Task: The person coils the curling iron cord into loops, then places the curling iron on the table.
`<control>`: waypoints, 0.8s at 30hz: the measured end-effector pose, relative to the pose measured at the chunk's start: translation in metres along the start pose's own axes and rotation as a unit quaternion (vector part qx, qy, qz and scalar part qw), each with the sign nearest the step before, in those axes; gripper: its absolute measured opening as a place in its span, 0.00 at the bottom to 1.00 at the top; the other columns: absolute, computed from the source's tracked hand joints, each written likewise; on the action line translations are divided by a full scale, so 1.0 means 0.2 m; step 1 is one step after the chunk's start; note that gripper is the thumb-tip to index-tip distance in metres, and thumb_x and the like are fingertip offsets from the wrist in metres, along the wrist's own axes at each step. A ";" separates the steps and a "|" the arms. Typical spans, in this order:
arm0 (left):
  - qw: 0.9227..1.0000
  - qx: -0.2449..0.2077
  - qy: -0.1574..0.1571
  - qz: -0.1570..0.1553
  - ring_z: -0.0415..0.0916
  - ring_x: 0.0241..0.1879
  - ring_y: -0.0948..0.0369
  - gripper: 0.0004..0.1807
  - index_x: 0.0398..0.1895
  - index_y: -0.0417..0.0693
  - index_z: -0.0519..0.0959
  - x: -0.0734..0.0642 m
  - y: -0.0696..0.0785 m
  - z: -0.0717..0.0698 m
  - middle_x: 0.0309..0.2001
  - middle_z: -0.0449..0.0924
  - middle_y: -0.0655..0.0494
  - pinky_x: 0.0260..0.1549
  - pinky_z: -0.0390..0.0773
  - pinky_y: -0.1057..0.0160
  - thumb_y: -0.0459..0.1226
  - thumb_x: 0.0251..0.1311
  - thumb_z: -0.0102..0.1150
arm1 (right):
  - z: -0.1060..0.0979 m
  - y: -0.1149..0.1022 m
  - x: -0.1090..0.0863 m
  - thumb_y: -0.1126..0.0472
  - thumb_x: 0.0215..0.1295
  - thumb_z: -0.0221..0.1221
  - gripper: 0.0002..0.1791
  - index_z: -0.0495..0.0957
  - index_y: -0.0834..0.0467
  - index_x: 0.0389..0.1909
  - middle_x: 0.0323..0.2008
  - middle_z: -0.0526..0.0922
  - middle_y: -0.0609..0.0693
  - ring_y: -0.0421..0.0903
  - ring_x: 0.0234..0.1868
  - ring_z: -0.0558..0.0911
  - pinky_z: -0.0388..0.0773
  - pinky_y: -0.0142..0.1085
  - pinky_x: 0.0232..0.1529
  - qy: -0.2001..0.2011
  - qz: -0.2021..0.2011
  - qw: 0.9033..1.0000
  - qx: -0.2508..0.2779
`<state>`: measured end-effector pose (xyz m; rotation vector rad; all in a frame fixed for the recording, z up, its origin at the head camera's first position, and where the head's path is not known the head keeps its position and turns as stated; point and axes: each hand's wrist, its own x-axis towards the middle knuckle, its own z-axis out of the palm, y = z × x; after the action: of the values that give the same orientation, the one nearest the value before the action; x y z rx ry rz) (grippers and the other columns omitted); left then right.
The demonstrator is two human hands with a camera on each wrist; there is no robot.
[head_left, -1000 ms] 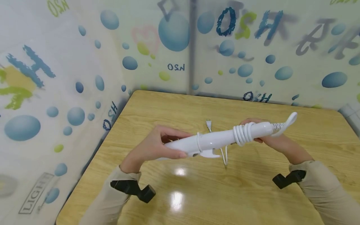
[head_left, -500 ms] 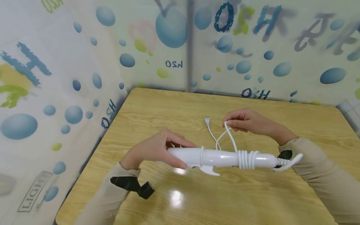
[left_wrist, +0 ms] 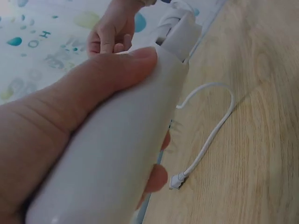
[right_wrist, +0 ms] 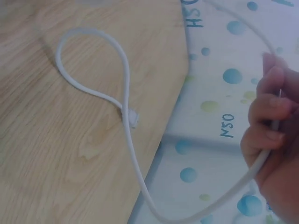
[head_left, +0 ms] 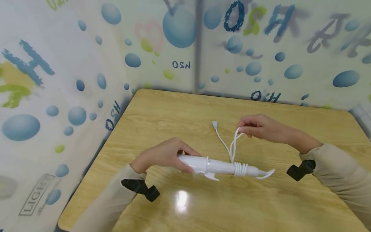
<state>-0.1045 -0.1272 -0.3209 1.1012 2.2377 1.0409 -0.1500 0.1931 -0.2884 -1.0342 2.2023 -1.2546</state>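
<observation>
Though hidden overhead, cord (right_wrist: pixel 132 154) within grip (right_wrist: pixel 285 154).

A round-cornered wood-grain desk (head_left: pixel 162 111) sits beside a left wall (head_left: pixel 65 80) and a far wall (head_left: pixel 249 35), 2 pale surfaces printed with blue bubbles (head_left: pixel 179 29) and lettering (head_left: pixel 280 20), and 1 bright reflection (head_left: pixel 182 200) gleams on the desk's near part.

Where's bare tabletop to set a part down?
Bare table: near side, in front of the white appliance; back left, between the plug and the left edge; back right, behind the right hand. Crowded: the middle, where the left hand grips the white appliance and the right hand holds up the cord.
</observation>
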 end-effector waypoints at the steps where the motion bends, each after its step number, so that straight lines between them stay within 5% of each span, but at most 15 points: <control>1: 1.000 0.022 0.001 -0.001 0.73 0.28 0.67 0.22 0.47 0.55 0.82 0.01 0.00 0.00 0.38 0.81 0.68 0.28 0.73 0.68 0.44 0.44 0.71 | 0.01 0.00 0.00 0.66 0.69 0.47 0.08 0.73 0.61 0.33 0.15 0.63 0.50 0.43 0.11 0.57 0.58 0.36 0.11 -0.001 0.006 1.000 -0.002; 9: 0.988 0.156 0.006 -0.020 0.73 0.32 0.72 0.23 0.46 0.60 0.82 0.05 -0.01 0.00 0.41 0.81 0.67 0.29 0.72 0.69 0.48 0.42 0.71 | 0.03 0.00 -0.05 0.64 0.69 0.48 0.07 0.72 0.57 0.31 0.15 0.58 0.46 0.40 0.12 0.55 0.59 0.35 0.13 -0.065 0.026 0.997 -0.020; 17: 0.977 0.187 0.077 -0.071 0.72 0.31 0.69 0.24 0.47 0.59 0.82 0.01 -0.05 -0.06 0.40 0.81 0.63 0.28 0.71 0.68 0.51 0.44 0.69 | 0.02 -0.06 -0.12 0.67 0.70 0.45 0.12 0.76 0.58 0.47 0.12 0.62 0.51 0.45 0.07 0.59 0.63 0.32 0.08 -0.130 0.014 0.991 0.019; 24: 0.972 0.181 0.131 -0.073 0.68 0.26 0.66 0.24 0.49 0.58 0.81 -0.02 -0.04 -0.12 0.31 0.77 0.65 0.25 0.69 0.66 0.51 0.45 0.69 | 0.00 -0.05 -0.27 0.67 0.73 0.39 0.24 0.56 0.56 0.69 0.23 0.71 0.48 0.45 0.06 0.64 0.69 0.35 0.09 -0.187 0.066 0.979 0.053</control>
<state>-0.1224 -0.1438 -0.3127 0.9598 2.7559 0.7726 -0.1117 0.2306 -0.2807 -0.9738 1.8636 -1.0111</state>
